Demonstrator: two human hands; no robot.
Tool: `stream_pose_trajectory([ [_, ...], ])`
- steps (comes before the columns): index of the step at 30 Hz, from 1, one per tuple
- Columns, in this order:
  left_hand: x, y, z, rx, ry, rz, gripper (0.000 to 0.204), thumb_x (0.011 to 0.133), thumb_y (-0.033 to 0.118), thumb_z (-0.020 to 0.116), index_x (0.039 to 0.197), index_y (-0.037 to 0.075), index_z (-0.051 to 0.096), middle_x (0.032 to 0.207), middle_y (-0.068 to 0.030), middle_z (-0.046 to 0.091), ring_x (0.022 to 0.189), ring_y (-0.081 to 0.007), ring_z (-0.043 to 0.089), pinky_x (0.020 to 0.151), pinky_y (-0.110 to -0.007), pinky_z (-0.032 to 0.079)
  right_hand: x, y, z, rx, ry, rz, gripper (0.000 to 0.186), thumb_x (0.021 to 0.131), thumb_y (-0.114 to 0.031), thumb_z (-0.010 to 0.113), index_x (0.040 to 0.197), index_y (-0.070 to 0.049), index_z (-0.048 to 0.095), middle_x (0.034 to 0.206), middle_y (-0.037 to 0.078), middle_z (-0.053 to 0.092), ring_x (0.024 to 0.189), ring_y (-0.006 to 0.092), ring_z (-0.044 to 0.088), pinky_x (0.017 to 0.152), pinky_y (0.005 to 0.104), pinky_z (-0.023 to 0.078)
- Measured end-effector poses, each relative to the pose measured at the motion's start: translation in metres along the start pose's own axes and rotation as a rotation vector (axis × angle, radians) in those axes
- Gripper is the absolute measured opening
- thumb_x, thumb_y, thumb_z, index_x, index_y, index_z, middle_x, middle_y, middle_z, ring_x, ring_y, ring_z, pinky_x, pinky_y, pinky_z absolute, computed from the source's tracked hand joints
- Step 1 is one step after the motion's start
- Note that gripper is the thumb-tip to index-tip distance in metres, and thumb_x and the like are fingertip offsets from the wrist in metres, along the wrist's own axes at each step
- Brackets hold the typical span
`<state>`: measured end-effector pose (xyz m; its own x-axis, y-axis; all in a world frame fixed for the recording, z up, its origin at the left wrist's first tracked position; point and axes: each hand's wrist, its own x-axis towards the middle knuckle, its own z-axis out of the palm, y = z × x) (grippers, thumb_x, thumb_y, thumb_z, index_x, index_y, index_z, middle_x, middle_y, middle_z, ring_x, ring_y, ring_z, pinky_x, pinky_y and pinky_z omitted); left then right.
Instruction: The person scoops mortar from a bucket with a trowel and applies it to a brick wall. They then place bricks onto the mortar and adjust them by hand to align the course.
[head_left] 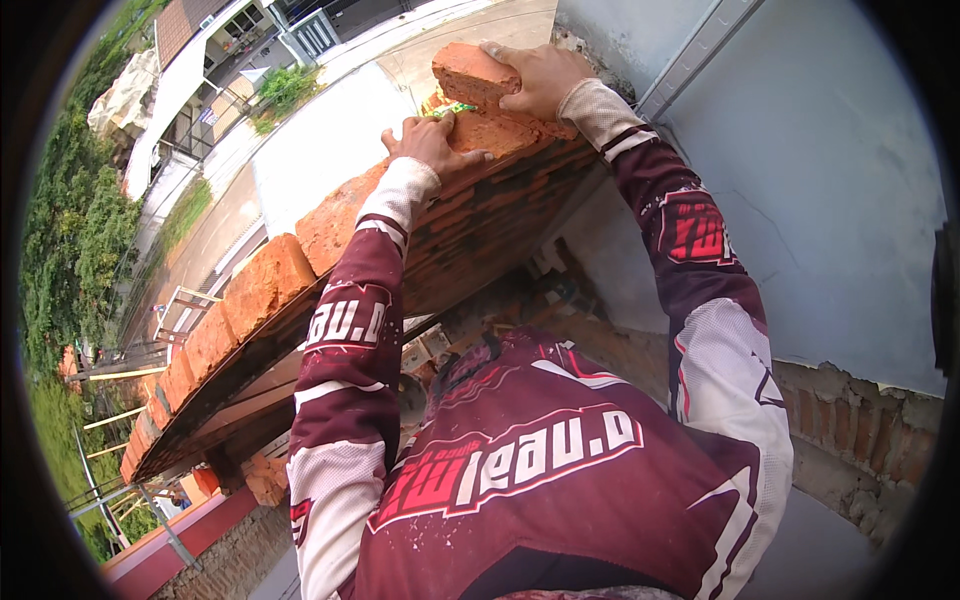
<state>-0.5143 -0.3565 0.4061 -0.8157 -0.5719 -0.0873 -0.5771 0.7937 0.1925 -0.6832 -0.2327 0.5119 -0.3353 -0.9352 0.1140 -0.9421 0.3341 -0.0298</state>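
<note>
In the head view, an orange-red brick (470, 74) is being held by the right hand (546, 82) at the top of the picture. Its right end is being gripped, with fingers being laid over the upper side and the thumb being pressed against the near face, so that most of the brick is being left exposed to the left of the hand. It is being kept just above the top of a brick wall (265, 285); whether its underside is being rested on that wall cannot be told.

The left hand (424, 146) is being placed on the wall's top course, nearer to the body and to the lower left of the brick. Its fingers are being spread and its thumb is being pointed toward the right; the brick is not being touched by it.

Both forearms are being covered by maroon and white sleeves (345, 330). The right side is being filled by a pale grey wall (820, 190), along which a metal strip (693, 62) is being seen. Green trees (75, 230) are being shown at the far left.
</note>
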Motion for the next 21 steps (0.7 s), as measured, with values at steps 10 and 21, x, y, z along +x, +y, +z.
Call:
stream_pose_trajectory([
  [10,0.003,0.0,-0.003,-0.011,-0.058,-0.002,0.102,0.068,0.084,0.069,0.142,0.014,0.059,0.134,-0.0119,0.064,0.136,-0.033,0.049,0.107,-0.067,0.026,0.004,0.003,0.015,-0.037,-0.016,-0.001,0.08,0.082,-0.044,0.073,0.155,-0.031,0.044,0.116,0.012,0.073,0.11,0.0316,0.069,0.098,0.0459,0.054],
  [21,0.003,-0.004,0.009,-0.025,-0.021,-0.016,0.103,0.07,0.089,0.065,0.142,0.015,0.059,0.136,-0.0077,0.064,0.139,-0.0304,0.044,0.11,-0.072,0.021,-0.016,-0.007,0.005,0.139,0.042,0.128,0.083,0.081,-0.048,0.073,0.155,-0.022,0.044,0.109,0.016,0.074,0.109,0.0338,0.069,0.092,0.0471,0.056],
])
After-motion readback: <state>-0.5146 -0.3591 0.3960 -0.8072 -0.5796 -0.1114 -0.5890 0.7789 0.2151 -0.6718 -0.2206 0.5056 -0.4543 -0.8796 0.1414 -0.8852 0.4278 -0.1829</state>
